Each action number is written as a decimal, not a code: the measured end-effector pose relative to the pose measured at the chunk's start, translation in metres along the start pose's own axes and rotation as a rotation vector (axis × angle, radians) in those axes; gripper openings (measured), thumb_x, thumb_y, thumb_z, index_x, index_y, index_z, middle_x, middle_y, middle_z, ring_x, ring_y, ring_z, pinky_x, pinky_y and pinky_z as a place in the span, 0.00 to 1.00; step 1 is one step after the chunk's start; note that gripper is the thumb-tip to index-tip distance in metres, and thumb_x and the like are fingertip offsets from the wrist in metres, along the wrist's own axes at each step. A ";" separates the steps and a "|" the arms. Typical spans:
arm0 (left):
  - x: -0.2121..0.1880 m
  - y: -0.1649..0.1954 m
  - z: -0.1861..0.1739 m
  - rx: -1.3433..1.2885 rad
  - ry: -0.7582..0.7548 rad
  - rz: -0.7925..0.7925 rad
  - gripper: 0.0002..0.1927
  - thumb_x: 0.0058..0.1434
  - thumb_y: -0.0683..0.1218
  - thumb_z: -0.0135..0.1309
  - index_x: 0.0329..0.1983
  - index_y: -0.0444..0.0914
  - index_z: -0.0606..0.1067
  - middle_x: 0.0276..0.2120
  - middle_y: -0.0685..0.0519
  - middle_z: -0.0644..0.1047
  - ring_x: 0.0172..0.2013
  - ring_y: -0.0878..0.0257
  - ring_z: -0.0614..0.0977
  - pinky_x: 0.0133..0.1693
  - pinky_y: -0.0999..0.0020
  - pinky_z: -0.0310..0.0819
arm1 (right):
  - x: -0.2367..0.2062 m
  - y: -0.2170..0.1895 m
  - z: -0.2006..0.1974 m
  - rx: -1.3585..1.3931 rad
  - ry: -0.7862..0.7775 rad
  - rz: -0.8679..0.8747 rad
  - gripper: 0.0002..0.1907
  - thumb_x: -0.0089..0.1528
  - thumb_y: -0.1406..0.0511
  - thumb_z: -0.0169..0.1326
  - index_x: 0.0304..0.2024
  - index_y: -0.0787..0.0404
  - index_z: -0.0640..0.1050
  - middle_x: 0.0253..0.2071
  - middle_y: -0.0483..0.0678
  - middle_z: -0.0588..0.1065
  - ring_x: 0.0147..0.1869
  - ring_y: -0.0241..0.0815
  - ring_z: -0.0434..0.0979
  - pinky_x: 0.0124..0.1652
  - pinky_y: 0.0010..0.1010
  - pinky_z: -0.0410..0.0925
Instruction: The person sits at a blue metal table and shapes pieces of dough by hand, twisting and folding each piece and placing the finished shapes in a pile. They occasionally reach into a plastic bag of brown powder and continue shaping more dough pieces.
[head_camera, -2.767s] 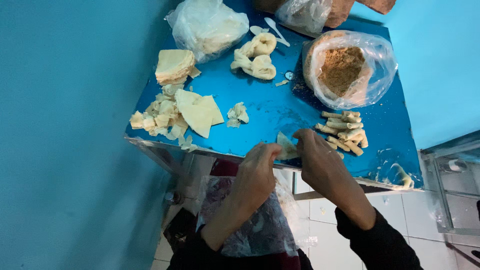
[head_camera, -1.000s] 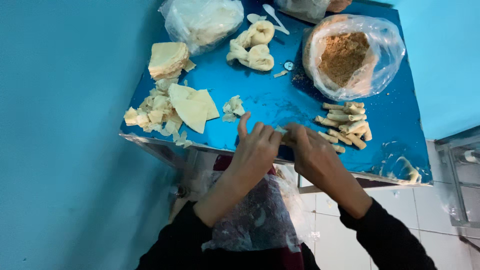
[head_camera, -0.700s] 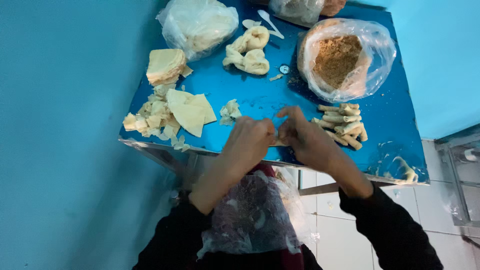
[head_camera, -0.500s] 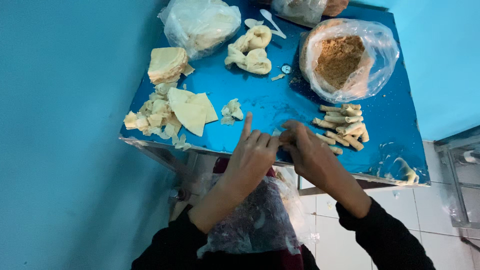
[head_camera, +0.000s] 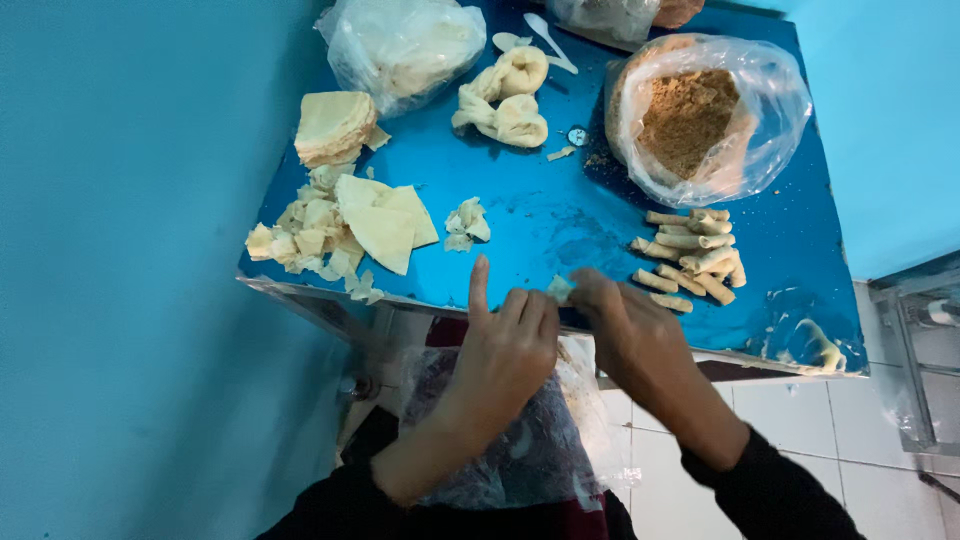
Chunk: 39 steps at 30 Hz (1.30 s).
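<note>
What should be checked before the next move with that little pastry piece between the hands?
1. Pastry piece pinched by both hands: ok.
2. Left hand and right hand at the blue table edge: ok.
3. Filling inside the piece: cannot tell.
4. Pile of finished rolls beside the right hand, with bare table around it: ok.
5. Bag of brown filling open: ok.
6. Cut wrapper sheets at hand on the left: ok.

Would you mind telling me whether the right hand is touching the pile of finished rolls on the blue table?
Apart. The head view shows a strip of bare blue table between the right hand and the nearest of the rolls.
</note>
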<state>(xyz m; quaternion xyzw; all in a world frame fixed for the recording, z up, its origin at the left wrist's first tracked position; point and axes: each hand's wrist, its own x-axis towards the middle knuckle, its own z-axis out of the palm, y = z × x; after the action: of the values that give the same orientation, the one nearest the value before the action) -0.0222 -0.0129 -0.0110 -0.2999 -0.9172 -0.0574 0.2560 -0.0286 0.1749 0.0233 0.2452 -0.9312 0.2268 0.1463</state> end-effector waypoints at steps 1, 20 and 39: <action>-0.003 0.004 -0.003 0.036 -0.007 -0.018 0.06 0.64 0.42 0.57 0.42 0.35 0.80 0.39 0.50 0.74 0.47 0.56 0.76 0.68 0.27 0.47 | -0.005 -0.003 0.002 -0.099 0.051 -0.077 0.24 0.60 0.76 0.55 0.58 0.64 0.68 0.48 0.58 0.79 0.50 0.56 0.82 0.44 0.42 0.74; -0.009 -0.070 -0.035 0.009 0.142 -0.497 0.22 0.69 0.47 0.55 0.65 0.37 0.71 0.61 0.47 0.72 0.64 0.49 0.70 0.66 0.34 0.49 | 0.026 0.002 0.006 -0.352 0.175 -0.001 0.27 0.68 0.68 0.55 0.69 0.61 0.66 0.46 0.55 0.75 0.54 0.56 0.70 0.54 0.50 0.61; -0.030 -0.120 -0.025 -0.590 0.520 -0.759 0.16 0.76 0.38 0.41 0.64 0.34 0.68 0.53 0.42 0.74 0.52 0.51 0.80 0.50 0.57 0.77 | 0.152 -0.091 0.111 0.392 0.037 0.038 0.29 0.62 0.72 0.57 0.65 0.62 0.64 0.41 0.55 0.81 0.46 0.54 0.82 0.41 0.44 0.73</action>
<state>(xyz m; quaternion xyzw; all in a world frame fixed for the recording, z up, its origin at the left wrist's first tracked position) -0.0603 -0.1328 0.0009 0.0170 -0.8124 -0.4730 0.3406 -0.1257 -0.0104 0.0183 0.2470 -0.8708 0.4111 0.1084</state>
